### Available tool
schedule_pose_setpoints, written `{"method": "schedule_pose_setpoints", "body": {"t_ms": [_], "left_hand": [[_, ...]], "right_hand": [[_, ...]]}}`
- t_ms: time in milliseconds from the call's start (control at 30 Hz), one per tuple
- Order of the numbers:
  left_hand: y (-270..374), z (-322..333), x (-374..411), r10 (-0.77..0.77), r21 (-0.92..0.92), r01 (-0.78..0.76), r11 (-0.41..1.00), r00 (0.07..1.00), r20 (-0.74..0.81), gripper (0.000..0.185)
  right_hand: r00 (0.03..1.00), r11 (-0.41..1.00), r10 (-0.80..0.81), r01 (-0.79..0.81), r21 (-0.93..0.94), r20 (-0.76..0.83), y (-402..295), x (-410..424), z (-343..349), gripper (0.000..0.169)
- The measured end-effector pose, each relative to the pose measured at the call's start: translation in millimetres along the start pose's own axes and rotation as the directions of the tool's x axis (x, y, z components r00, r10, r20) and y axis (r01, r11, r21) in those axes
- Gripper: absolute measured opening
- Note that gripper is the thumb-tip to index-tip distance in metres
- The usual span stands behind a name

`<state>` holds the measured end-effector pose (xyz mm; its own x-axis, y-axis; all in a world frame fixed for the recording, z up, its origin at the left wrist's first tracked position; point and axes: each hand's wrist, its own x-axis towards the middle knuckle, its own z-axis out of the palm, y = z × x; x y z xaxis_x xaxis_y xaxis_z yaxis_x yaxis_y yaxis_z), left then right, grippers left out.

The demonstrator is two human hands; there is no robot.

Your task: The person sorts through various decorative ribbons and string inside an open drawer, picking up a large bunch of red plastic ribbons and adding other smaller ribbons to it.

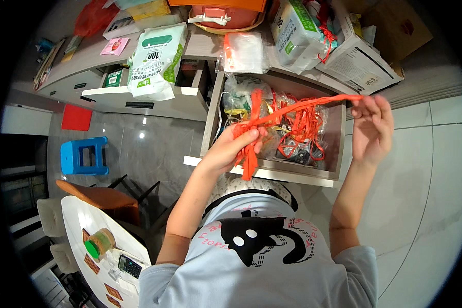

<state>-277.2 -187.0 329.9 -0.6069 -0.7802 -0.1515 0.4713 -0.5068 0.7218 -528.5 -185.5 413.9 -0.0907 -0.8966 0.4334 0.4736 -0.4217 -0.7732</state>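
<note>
A bunch of red-orange plastic ribbon (pixel 250 161) is gripped in my left hand (pixel 231 148), with loops sticking out above and below the thumb. One length of it stretches taut up to the right, where my right hand (pixel 373 127) pinches its end between thumb and fingertips. Both hands are above or beside an open drawer (pixel 333 154). Inside the drawer lie a tangle of red ribbon (pixel 306 121), clear plastic bags (pixel 250 86) and other small items that are hard to make out.
A second drawer (pixel 165 104) stands open at the left, with a white-and-green package (pixel 152 61) across its edge. Along the counter are a flat clear packet (pixel 246 54), another package (pixel 296 38) and an open carton (pixel 365 65). A blue stool (pixel 82 156) and a white table (pixel 75 223) are at the left.
</note>
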Motion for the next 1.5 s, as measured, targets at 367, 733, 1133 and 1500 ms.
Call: {"method": "schedule_pose_setpoints", "body": {"t_ms": [367,733,1133,1500], "left_hand": [[-11.0,2.4,3.5,0.382,-0.231,-0.377,0.897,0.924,-0.026,0.050],[15.7,-10.5,-38.2,0.251,-0.270,-0.362,0.892,0.895,-0.369,0.014],[4.8,-25.8,-51.8,0.177,-0.298,-0.346,0.890,0.863,-0.474,0.018],[6.0,-26.6,-52.5,0.158,-0.329,-0.323,0.887,0.883,-0.443,0.016]], "right_hand": [[0.646,0.620,0.752,-0.630,-0.467,0.127,57.3,-65.4,35.8,0.014],[0.663,0.226,0.748,-0.319,-0.921,-0.046,77.0,-45.3,28.3,0.017],[0.569,-0.152,0.800,0.502,-0.851,0.192,190.5,-30.7,-10.6,0.022],[0.599,0.231,0.778,0.004,-0.973,0.188,170.4,-20.2,-19.9,0.016]]}}
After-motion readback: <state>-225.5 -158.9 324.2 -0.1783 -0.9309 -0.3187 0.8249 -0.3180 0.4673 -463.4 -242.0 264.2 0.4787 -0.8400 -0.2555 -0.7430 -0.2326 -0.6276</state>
